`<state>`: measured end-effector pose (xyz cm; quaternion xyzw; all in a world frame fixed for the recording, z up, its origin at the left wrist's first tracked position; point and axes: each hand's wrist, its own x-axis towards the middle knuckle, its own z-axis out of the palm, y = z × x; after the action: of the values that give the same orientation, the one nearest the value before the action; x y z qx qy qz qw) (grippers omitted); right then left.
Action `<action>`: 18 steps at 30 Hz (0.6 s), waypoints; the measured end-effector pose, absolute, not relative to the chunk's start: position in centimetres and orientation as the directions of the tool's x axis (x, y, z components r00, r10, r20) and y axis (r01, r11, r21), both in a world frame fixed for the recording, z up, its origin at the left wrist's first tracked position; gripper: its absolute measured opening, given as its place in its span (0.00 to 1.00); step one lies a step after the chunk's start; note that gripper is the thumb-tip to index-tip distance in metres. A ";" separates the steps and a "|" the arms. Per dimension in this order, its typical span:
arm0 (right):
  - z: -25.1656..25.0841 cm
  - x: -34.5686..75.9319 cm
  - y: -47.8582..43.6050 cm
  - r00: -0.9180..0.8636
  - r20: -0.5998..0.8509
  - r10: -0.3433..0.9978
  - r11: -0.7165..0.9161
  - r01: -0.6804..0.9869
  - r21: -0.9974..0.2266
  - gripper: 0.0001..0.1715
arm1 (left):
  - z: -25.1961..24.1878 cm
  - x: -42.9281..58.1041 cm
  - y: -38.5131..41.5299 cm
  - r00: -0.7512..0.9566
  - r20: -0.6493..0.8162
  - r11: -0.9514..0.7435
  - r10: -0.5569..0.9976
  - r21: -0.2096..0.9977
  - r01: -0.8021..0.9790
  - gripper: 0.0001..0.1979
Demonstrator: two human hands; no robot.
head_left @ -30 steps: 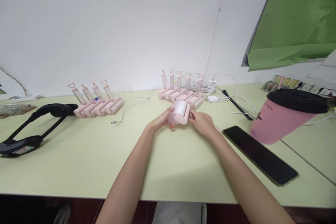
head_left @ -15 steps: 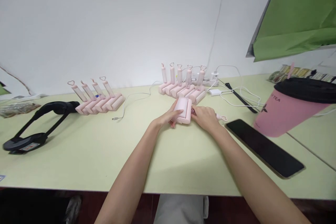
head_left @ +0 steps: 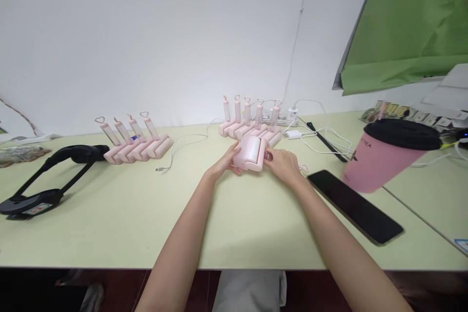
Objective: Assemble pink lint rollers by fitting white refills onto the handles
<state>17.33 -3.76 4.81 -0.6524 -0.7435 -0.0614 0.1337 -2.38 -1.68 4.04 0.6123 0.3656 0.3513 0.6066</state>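
Looking at both hands busy with one pink roller (head_left: 249,151), right in the middle of the pale green tabletop (head_left: 109,214). The left hand (head_left: 224,162) has the left side of the roller's head pinched, and the right hand (head_left: 283,163) is wrapped around its handle, with just a little heart loop (head_left: 303,168) poking out past the palm. Can't really tell if the head is resting on the surface or lifted a bit.

Just behind it there's a row of five matching rollers (head_left: 252,129) with their handles sticking up, and well off to the left there's another bunch of four (head_left: 139,148). A black headset (head_left: 82,153) sits beside that bunch, and a white cable (head_left: 190,135) runs between the two groups.

Over on the right: a dark phone (head_left: 356,204) lying flat near the right forearm, a pink cup (head_left: 382,163) with a black lid just behind it, plus a black strap (head_left: 327,141) and some tangled white cords (head_left: 310,146).
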 end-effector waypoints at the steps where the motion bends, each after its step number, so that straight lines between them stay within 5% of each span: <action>1: 4.8 17.4 -3.8 -0.103 0.277 0.955 0.133 0.987 -0.091 0.18 | 4.1 -2.4 -1.7 0.478 -0.011 0.000 0.878 1.000 0.024 0.34; 9: 5.0 17.7 -3.6 -0.049 0.215 0.975 0.100 0.968 -0.232 0.16 | 4.3 -2.1 -1.9 0.488 -0.040 -0.011 0.872 0.995 0.101 0.34; 18: 5.3 18.2 -3.6 -0.063 0.178 0.982 0.108 0.961 -0.256 0.18 | 4.7 -2.0 -2.3 0.467 0.042 -0.093 0.883 0.992 0.086 0.33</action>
<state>18.17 -3.64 5.25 -0.6671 -0.7280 0.0347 0.1540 -1.96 -2.30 4.72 0.6478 0.3741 0.3559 0.5601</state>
